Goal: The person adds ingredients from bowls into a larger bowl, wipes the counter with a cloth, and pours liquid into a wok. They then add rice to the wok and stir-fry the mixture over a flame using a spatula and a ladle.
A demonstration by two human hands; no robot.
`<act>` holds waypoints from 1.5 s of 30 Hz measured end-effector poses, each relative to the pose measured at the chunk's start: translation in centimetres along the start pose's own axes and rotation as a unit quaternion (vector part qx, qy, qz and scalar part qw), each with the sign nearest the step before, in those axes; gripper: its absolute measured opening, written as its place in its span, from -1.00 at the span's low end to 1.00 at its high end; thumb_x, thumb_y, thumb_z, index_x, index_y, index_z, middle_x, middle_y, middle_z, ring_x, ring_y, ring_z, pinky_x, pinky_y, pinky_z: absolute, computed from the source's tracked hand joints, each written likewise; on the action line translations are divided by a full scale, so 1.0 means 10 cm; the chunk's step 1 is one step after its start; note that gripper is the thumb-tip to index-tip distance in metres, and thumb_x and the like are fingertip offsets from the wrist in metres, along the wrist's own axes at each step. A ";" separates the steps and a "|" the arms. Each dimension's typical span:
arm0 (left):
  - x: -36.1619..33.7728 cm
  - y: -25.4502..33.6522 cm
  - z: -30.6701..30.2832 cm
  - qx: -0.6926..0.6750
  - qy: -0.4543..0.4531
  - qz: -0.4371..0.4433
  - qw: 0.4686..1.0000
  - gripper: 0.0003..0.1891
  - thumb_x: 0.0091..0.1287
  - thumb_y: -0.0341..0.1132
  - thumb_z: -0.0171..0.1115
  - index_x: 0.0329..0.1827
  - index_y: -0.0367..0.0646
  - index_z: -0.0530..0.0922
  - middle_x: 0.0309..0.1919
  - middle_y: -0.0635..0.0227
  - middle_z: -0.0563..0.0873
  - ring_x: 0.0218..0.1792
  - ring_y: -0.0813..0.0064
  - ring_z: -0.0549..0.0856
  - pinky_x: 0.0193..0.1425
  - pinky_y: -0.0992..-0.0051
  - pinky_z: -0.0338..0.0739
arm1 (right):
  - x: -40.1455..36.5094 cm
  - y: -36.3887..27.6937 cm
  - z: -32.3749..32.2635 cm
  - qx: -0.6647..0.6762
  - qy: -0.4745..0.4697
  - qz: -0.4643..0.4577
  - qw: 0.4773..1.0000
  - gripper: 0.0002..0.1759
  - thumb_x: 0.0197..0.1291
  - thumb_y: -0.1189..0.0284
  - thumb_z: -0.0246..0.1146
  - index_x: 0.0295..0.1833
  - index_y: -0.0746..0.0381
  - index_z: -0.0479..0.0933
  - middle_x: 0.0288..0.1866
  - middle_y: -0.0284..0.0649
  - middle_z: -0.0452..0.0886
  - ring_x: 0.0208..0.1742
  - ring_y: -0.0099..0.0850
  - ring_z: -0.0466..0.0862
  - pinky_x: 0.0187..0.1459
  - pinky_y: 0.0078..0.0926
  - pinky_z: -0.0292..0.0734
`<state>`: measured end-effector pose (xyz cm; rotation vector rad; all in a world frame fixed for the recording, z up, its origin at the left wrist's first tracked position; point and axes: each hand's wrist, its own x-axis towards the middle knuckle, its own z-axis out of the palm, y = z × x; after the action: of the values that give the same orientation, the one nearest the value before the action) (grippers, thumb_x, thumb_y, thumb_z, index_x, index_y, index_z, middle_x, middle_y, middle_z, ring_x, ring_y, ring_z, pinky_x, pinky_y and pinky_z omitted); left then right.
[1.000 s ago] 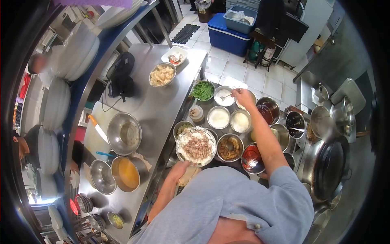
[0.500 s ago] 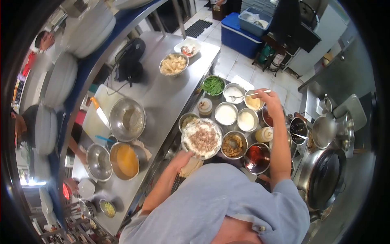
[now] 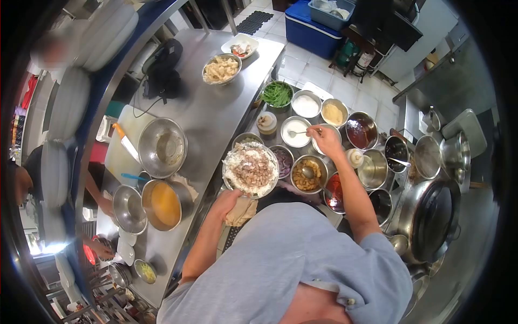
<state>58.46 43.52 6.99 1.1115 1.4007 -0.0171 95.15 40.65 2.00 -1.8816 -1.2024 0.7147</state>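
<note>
My left hand [image 3: 225, 204] grips the near rim of a bowl of white rice topped with chopped meat [image 3: 252, 168]. A folded beige cloth [image 3: 241, 213] shows just below that hand. My right hand [image 3: 325, 138] is closed on the handle of a metal spoon [image 3: 300, 132], whose head is over a metal container of white seasoning [image 3: 295, 141]. Another pale-filled container lies partly hidden under my right hand. Around them stand containers of white powder [image 3: 306, 103], yellow powder [image 3: 334, 112], sliced purple onion [image 3: 283, 161] and browned chunks with a spoon [image 3: 306, 178].
On the steel counter at left are a mixing bowl [image 3: 162, 148], a pot of orange liquid [image 3: 162, 205] and an orange-handled knife [image 3: 125, 143]. Green beans [image 3: 277, 94] and dark sauce [image 3: 361, 130] stand farther off. Another person's hand [image 3: 105, 206] reaches in at left.
My right hand has brought the spoon from over the farther white powder to the nearer white-filled container. The rice bowl has shifted left, uncovering the onion. The view has shifted a little.
</note>
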 end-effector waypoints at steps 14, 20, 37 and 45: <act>-0.07 -0.08 0.04 -0.092 -0.019 0.009 0.996 -0.63 0.15 -0.23 0.11 -0.28 -0.47 0.64 -0.40 0.20 0.69 -0.42 0.47 0.65 -0.34 0.47 0.48 | 0.24 0.30 -0.14 0.080 -0.057 0.101 0.990 -0.63 0.21 0.24 0.15 -0.14 0.34 0.65 -0.29 -0.24 0.75 -0.15 -0.47 0.65 0.03 -0.53 0.45; 0.10 -0.13 0.08 -0.101 -0.054 0.020 0.993 -0.64 0.16 -0.24 0.13 -0.25 -0.44 0.64 -0.39 0.21 0.69 -0.43 0.47 0.65 -0.34 0.47 0.50 | 0.09 0.01 -0.45 0.191 -0.035 0.135 0.972 -0.64 0.21 0.26 0.15 -0.12 0.33 0.65 -0.29 -0.24 0.75 -0.15 -0.48 0.62 0.03 -0.57 0.41; 0.37 0.36 0.49 -0.045 -0.134 0.028 0.990 -0.65 0.19 -0.30 0.06 -0.15 -0.47 0.60 -0.29 0.15 0.68 -0.40 0.45 0.68 -0.34 0.46 0.56 | 0.52 0.74 -1.11 -0.037 0.102 0.130 0.986 -0.66 0.16 0.35 0.07 -0.19 0.38 0.63 -0.46 -0.09 0.69 -0.59 -0.36 0.67 -0.29 -0.40 0.58; 0.35 0.30 0.45 -0.091 -0.133 0.029 0.987 -0.68 0.22 -0.32 0.06 -0.16 -0.45 0.60 -0.28 0.17 0.69 -0.39 0.46 0.69 -0.35 0.48 0.58 | 0.59 0.85 -1.04 0.030 0.076 0.157 0.984 -0.64 0.15 0.32 0.12 -0.11 0.39 0.61 -0.36 -0.16 0.73 -0.58 -0.43 0.67 -0.27 -0.46 0.56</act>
<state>64.56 44.40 5.11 0.9601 1.1076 0.0046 109.68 40.75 0.19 -2.0567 -0.7889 0.7482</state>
